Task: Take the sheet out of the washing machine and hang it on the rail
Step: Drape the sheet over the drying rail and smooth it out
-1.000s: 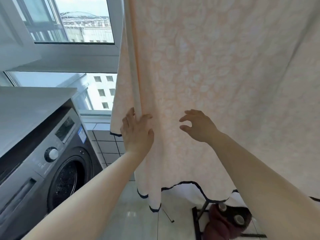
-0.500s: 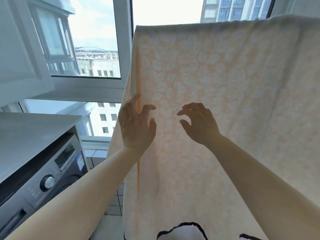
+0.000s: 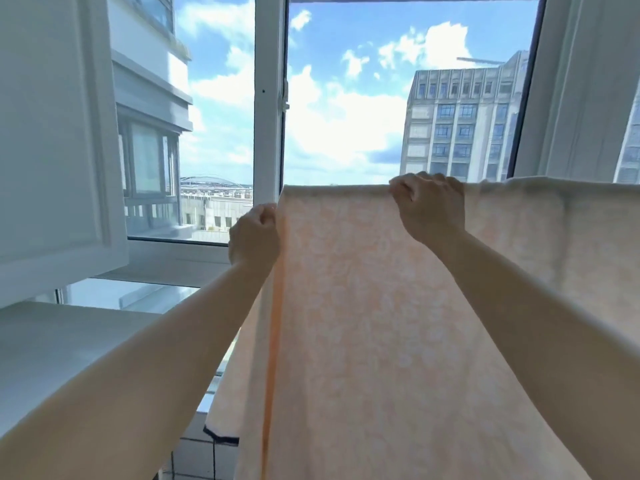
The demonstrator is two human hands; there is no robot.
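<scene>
Pale peach patterned cotton sheet [image 3: 398, 323]: draped over the rail, which it hides; hanging flat before the white-framed window [image 3: 268, 98].
My right hand [image 3: 429, 206]: risen from mid-sheet, now clenched on the top fold.
My left hand [image 3: 254, 233]: likewise raised, pinching the left edge.
Judgement: hanging nearly done; evening out remains.

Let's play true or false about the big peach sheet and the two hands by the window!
1. The peach patterned sheet already hangs folded over at its top edge. True.
2. The left hand hangs loose, away from the cloth. False: it grips the sheet's left edge.
3. The right hand holds the sheet's top edge. True.
4. The sky outside the white-framed window is dark night. False: it is blue with white clouds.
5. The sheet is plain green. False: it is peach with a pale pattern.
</scene>
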